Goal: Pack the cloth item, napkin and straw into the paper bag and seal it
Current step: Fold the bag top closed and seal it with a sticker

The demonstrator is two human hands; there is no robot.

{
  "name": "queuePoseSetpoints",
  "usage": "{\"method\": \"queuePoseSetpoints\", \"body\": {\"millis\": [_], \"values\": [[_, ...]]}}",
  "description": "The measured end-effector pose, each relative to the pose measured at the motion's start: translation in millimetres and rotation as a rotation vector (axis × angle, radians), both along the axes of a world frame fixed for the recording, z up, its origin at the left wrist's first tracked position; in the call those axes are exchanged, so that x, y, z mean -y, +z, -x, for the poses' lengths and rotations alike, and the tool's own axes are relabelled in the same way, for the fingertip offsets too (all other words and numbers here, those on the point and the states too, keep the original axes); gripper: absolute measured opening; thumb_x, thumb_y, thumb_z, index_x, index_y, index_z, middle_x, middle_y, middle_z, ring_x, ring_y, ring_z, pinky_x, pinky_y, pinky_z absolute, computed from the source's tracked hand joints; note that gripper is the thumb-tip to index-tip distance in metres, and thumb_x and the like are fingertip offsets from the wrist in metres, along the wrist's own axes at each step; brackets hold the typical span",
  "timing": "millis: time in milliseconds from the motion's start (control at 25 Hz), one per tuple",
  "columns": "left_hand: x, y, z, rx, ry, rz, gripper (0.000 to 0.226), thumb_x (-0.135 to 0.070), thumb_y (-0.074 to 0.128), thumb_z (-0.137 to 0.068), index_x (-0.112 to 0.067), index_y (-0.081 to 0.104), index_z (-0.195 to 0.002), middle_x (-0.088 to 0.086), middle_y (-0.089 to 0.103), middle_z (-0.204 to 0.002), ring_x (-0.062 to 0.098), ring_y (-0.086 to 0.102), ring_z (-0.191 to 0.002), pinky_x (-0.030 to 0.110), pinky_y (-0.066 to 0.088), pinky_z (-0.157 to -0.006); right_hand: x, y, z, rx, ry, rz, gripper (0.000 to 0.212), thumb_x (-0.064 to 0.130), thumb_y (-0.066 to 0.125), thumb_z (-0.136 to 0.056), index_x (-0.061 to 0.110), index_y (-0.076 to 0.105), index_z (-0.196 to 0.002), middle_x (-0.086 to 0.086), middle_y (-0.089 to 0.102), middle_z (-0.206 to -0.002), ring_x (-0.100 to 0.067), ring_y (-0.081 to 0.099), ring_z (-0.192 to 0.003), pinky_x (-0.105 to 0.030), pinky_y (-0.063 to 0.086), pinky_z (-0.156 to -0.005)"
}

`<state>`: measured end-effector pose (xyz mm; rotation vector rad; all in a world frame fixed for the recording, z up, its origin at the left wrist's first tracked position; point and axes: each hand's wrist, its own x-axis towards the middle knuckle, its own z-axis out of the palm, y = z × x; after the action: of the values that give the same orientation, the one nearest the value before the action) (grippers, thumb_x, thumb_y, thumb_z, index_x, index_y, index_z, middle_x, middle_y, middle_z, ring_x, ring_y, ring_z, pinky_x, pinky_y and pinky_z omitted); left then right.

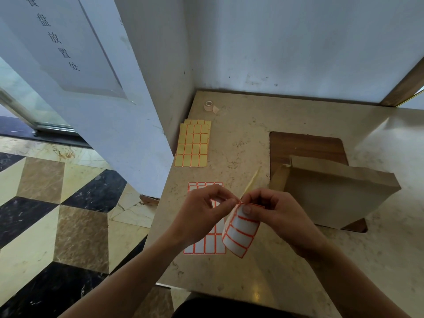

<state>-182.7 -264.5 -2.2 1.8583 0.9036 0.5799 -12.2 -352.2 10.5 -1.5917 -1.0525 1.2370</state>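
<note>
A brown paper bag [332, 196] lies on its side on the marble counter, its top folded over, to the right of my hands. My right hand [273, 210] grips a bent sheet of white labels with orange borders [241, 232], thumb pressed on its top edge. My left hand [206, 210] pinches the sheet's top corner, where the yellowish backing [252, 182] sticks up. Both hands hover above the counter, just left of the bag. No cloth item, napkin or straw is visible; the bag's inside is hidden.
Another white label sheet [206, 244] lies flat under my hands. Yellow label sheets [192, 145] lie further back, with a small tape roll [209, 104] near the wall corner. A dark wooden board [307, 145] sits under the bag. The counter [252, 271] edge drops to the floor on the left.
</note>
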Motion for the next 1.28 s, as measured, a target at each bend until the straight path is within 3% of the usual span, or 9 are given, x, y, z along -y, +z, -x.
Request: {"method": "queuePoseSetpoints", "body": {"millis": [80, 280, 480, 680, 880, 1280], "values": [[-0.8, -2.2, 0.7, -0.005, 0.015, -0.032, 0.004, -0.024, 0.069, -0.085, -0.027, 0.071, -0.088, -0.016, 0.070, -0.089, 0.001, 0.063, -0.085, 0.008, 0.044, -0.066, 0.1, -1.7, -1.3, -0.061, -0.045, 0.014, 0.012, 0.009, 0.063, -0.087, 0.014, 0.071, -0.093, -0.001, 0.074, -0.092, -0.015, 0.070, -0.088, -0.031, 0.058, -0.079], [0.2, -5.5, -1.8, -0.022, -0.008, -0.187, 0.022, -0.048, 0.070, -0.078, -0.032, 0.067, -0.092, -0.019, 0.065, -0.092, 0.003, 0.061, -0.085, 0.010, 0.045, -0.068, 1.2, -3.6, 0.2, -0.101, -0.066, 0.046, 0.012, 0.012, 0.063, -0.086, 0.013, 0.073, -0.093, -0.002, 0.075, -0.091, -0.016, 0.071, -0.088, -0.032, 0.058, -0.079], [-0.9, -7.7, -6.2, -0.007, 0.026, -0.160, 0.014, -0.036, 0.074, -0.079, -0.028, 0.072, -0.091, -0.018, 0.068, -0.086, 0.002, 0.063, -0.083, 0.009, 0.045, -0.068, 0.5, -4.7, 2.5, -0.043, -0.067, 0.015, 0.014, 0.010, 0.062, -0.088, 0.018, 0.073, -0.092, 0.006, 0.074, -0.091, -0.007, 0.069, -0.087, -0.019, 0.055, -0.070], [0.1, -7.2, -7.7, 0.058, 0.084, -0.007, 0.012, -0.038, 0.072, -0.077, -0.034, 0.074, -0.088, -0.019, 0.072, -0.078, 0.003, 0.068, -0.076, 0.023, 0.057, -0.069, -3.4, -5.1, 8.2, 0.020, -0.109, -0.021, 0.015, 0.009, 0.060, -0.090, 0.020, 0.070, -0.092, 0.005, 0.071, -0.091, -0.004, 0.068, -0.087, -0.020, 0.057, -0.073], [0.0, -3.0, -7.5, 0.066, 0.065, 0.050, 0.011, -0.021, 0.073, -0.081, -0.031, 0.074, -0.086, -0.025, 0.070, -0.071, -0.001, 0.068, -0.073, 0.010, 0.050, -0.065, -4.1, -7.1, 7.1, 0.096, -0.086, -0.028, 0.018, 0.010, 0.059, -0.091, 0.026, 0.068, -0.089, 0.009, 0.070, -0.091, 0.000, 0.066, -0.086, -0.018, 0.056, -0.072], [-7.3, -0.8, -9.8, 0.029, 0.046, 0.204, 0.011, -0.013, 0.072, -0.083, -0.024, 0.075, -0.082, -0.015, 0.072, -0.076, 0.000, 0.067, -0.075, 0.008, 0.048, -0.065, -8.0, -11.4, 4.2, 0.159, -0.046, -0.034, 0.018, 0.010, 0.058, -0.091, 0.026, 0.067, -0.090, 0.009, 0.069, -0.092, -0.004, 0.065, -0.088, -0.021, 0.056, -0.075]]}}
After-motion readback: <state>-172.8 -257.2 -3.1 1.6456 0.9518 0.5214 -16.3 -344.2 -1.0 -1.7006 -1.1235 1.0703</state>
